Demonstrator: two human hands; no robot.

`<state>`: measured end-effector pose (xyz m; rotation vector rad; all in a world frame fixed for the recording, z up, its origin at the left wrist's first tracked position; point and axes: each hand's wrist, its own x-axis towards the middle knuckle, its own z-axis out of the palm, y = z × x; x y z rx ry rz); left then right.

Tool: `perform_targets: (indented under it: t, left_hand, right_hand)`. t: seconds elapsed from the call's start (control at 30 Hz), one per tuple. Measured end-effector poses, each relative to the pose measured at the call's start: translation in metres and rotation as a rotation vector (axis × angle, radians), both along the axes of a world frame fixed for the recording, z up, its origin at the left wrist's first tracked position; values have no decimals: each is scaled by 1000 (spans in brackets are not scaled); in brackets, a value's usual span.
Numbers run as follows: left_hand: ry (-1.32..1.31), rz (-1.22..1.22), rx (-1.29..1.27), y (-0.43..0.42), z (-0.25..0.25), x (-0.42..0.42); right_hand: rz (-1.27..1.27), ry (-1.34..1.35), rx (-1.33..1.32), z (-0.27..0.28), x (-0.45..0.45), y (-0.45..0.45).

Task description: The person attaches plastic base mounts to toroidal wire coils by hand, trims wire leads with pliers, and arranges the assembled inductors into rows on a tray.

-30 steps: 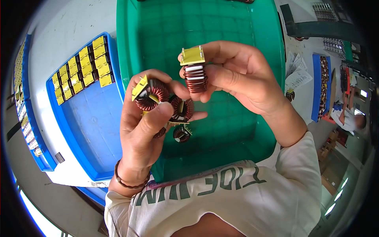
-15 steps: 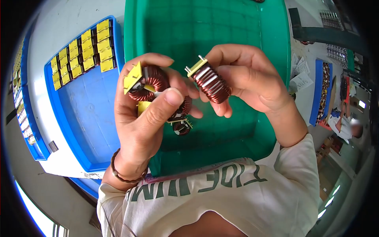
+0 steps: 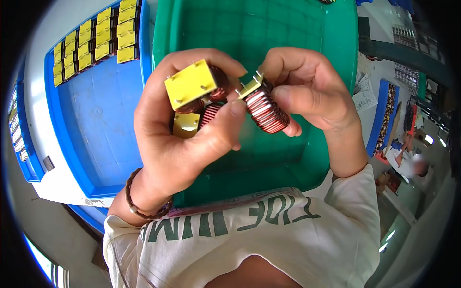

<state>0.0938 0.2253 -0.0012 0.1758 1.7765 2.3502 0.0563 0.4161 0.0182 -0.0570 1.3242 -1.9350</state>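
Several copper-wound coils with yellow base plates (image 3: 192, 85) are held in my left hand (image 3: 175, 139), its fingers curled round them over the green bin (image 3: 165, 29). The nearest plate faces up and shows its metal pins. Between thumb and fingers, my right hand (image 3: 312, 96) holds another copper coil (image 3: 265, 111), tilted, with its pinned plate towards my left hand. My left thumb tip is close beside that coil; whether it touches is unclear. The coils deeper in my left palm are partly hidden.
A blue tray (image 3: 103, 125) on the left holds rows of coils with yellow plates (image 3: 103, 31). Another blue tray (image 3: 31, 163) stands at the far left. On the right are papers (image 3: 365, 93), a narrow blue tray (image 3: 384, 120) of parts and a person (image 3: 406, 161).
My left hand has turned, so its upper yellow plate now faces the camera. My right hand's coil has tilted and moved right and down. The view has shifted, with the left tray higher in frame.
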Motion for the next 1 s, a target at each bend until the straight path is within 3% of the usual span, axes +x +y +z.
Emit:
perform_targets:
  t: [0.4,0.57,1.0]
  left_hand:
    - [36,16,-53,0,-1,0]
    - [-81,-13,91,-1,1,1]
    - [-135,-62,-15,0,3,2]
  right_hand:
    - [33,-60,32,-2,-1,0]
    - [-1,-61,44,-1,0,0]
    - [31,-96,64,6,-5,4]
